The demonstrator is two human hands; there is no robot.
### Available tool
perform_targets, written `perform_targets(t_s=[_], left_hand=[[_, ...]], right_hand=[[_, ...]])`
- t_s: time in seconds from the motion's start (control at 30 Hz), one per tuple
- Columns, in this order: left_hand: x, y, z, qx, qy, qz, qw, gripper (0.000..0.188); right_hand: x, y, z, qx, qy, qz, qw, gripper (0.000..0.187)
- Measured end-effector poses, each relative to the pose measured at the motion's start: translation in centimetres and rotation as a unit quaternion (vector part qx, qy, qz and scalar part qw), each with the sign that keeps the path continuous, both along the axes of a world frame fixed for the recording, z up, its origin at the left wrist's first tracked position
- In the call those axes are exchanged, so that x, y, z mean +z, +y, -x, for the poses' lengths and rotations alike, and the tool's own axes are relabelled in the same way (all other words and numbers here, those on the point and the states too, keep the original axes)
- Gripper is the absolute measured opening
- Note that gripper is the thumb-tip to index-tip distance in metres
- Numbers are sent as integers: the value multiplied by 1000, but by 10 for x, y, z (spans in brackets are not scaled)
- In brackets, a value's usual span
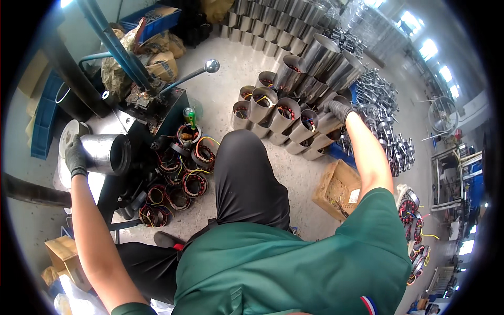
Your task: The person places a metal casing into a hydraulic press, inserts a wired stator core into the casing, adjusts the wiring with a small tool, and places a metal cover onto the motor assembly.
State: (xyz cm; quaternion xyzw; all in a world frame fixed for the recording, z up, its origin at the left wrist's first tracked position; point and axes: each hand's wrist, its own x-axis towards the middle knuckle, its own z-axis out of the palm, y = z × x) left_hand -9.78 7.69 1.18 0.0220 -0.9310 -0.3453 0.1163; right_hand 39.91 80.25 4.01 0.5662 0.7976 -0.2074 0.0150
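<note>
Standing metal cylinders (283, 126) with coils (287, 111) inside

Looks like a factory workshop, to judge by stacked metal tubes (258, 42) on a grey floor (210, 100), wire-wound rings (205, 185) piled beside a heavy machine (174, 113) with a ball-ended lever (185, 80), a heap of metal shafts (386, 134) on the right and a blue bin (160, 26) of metal parts.

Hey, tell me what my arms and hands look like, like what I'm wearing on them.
Your left hand and right hand wear dark grey gloves; the right one looks ribbed. Your forearms are bare below short, dark green sleeves. No cables show on them.
</note>
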Motion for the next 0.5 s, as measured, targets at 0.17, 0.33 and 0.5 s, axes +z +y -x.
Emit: perform_targets(t_s=[0.17, 0.33, 0.5], left_hand=[[2, 2, -3, -2, -22, 18, 1000, 62], [-21, -4, 13, -37, -25, 197, 979, 48], [-22, 23, 13, -257, 115, -244, 928, 42]], right_hand=[[-39, 46, -16, 47, 57, 47, 996, 31], [-67, 84, -18, 51, 32, -89, 994, 52], [-14, 75, -28, 302, -163, -275, 898, 46]])
